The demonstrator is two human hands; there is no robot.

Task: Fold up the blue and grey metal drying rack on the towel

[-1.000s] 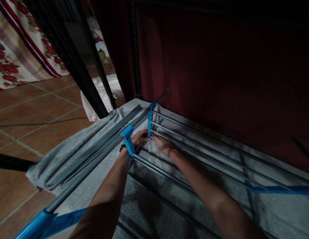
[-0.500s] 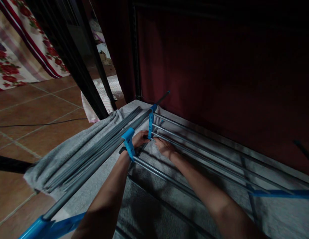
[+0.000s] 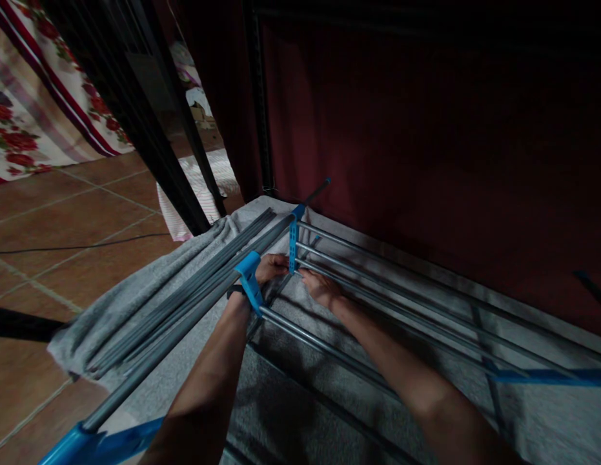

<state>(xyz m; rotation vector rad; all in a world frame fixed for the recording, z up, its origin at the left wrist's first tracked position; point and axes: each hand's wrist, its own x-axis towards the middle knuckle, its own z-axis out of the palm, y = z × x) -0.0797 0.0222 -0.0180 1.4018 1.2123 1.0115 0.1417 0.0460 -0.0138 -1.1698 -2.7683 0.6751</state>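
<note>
The blue bracket (image 3: 293, 244) stands between my hands: left hand (image 3: 271, 267) at its lower end, grip unclear; right hand (image 3: 320, 287) pinching a metal rod (image 3: 297, 273).

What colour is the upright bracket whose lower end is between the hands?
Blue; the bracket shows best in the head view, the only one.

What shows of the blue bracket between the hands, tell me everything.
The bracket is a narrow blue strip, plastic-looking, with small holes. It stands roughly upright below a blue collar, metal rods running rightward from it. The left hand is at its lower end, the right hand close beside; whether either touches it is unclear.
</note>
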